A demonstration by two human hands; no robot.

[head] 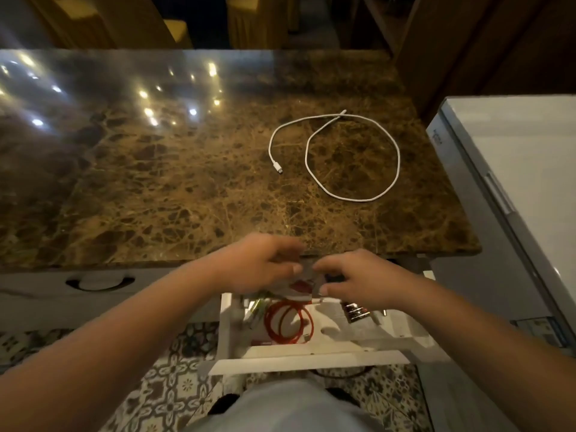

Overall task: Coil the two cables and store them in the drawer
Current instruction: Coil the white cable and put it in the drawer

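Note:
A white cable (352, 157) lies in a loose loop on the brown marble tabletop (187, 182), right of centre, both plugs free. A coiled red cable (288, 321) rests inside the open white drawer (308, 358) under the table's front edge. My left hand (265, 266) and my right hand (352, 275) hover close together above the drawer's back part, fingers curled and nearly touching. Both are blurred; I cannot tell if they hold anything.
The drawer also holds a dark packet (355, 311), greenish items (258, 307) and papers. A second, shut drawer with a dark handle (99, 282) is to the left. A white appliance (514, 182) stands at the right. Patterned floor tiles lie below.

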